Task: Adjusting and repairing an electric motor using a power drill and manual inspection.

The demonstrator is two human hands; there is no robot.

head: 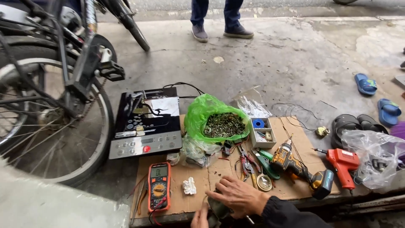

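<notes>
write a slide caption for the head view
Two hands hold a small dark part over cardboard strewn with a multimeter, pliers, drill and bag of screws.

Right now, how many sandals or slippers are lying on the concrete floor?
4: two blue slippers, one farther back and one nearer the right edge, and a black pair beside the cardboard. More may be hidden beyond the frame's right edge.

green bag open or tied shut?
Open: the green bag has its mouth spread wide, and the pile of small metal parts inside shows.
</notes>
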